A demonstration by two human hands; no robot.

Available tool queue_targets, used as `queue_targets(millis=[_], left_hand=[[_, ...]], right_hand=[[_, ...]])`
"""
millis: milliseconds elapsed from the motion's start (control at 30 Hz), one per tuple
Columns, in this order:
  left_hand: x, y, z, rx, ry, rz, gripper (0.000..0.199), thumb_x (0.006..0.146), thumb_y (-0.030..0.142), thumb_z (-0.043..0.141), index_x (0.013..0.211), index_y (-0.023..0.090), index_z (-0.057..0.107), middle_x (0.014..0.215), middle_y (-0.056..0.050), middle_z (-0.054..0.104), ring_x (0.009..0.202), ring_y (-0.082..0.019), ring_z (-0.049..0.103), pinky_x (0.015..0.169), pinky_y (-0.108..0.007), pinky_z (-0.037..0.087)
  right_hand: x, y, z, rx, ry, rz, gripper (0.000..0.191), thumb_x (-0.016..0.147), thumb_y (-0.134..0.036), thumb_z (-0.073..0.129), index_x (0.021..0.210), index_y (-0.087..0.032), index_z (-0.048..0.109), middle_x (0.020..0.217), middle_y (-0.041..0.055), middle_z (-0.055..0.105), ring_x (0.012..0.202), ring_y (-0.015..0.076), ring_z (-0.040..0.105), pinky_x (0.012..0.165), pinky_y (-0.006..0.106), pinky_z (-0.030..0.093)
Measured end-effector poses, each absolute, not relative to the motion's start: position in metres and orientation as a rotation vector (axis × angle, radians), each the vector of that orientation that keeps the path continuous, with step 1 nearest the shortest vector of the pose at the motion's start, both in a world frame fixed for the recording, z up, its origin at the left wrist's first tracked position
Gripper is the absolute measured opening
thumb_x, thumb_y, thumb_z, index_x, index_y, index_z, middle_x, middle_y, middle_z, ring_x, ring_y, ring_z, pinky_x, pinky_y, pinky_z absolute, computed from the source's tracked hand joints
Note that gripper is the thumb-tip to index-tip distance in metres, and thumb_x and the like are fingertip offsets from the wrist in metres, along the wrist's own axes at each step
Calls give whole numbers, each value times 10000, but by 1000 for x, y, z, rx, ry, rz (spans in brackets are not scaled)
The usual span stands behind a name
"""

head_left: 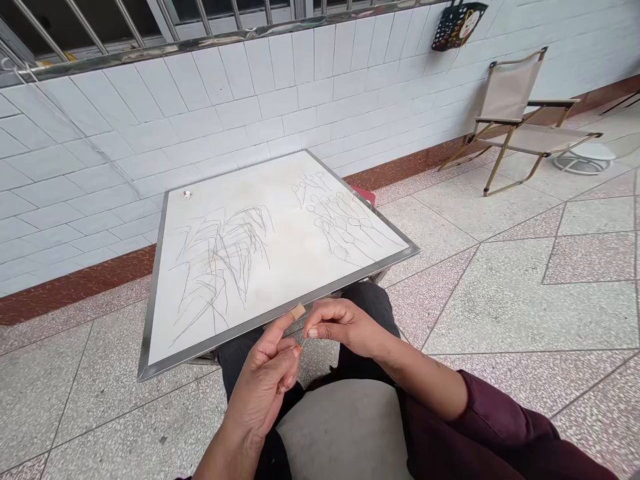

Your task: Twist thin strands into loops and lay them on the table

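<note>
Just in front of the table's near edge, my left hand [270, 370] pinches a thin wire-like strand [303, 342] between thumb and curled fingers. Its index finger points up and has a tan strip [297, 311] wrapped around the tip. Thumb and index finger of my right hand [340, 325] close on the same strand, close beside the left hand. On the white tabletop [285, 267], a loose bunch of bent dark strands [220, 247] lies to the left. Several strands with round loops at one end [335, 207] are spread at the right.
A small red-and-white object [187, 195] sits at the table's far left corner. Behind the table is a white tiled wall [225, 127] with a barred window above. A folding chair [520, 120] and a white round stool [584, 159] stand at right. A black basket [457, 27] hangs on the wall.
</note>
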State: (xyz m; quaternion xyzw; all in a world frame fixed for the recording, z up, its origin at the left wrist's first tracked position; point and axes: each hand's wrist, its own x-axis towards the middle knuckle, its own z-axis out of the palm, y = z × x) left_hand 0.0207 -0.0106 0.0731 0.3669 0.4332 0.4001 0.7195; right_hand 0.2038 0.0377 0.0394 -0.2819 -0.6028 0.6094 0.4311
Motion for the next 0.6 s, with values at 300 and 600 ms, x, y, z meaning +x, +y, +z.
queue_targets(millis=[300,600], left_hand=[[17,-20,71,767,895,1067,551,865,277,677,1397,264,533,586,93,336,488,-45,224,509,-214,223],[14,-30,71,809,955,1077,568,851,306,690,1395,262,532,595,88,316,496,-52,246,501,-219,198]], right_hand=[[200,36,42,-765,-1284,1627,234,788,-422,754,768,-190,740,766,12,693,711,140,574,716,281,470],[197,35,43,-774,-1236,1668,260,765,-444,766,757,-186,733,775,17,694,734,149,578,741,294,468]])
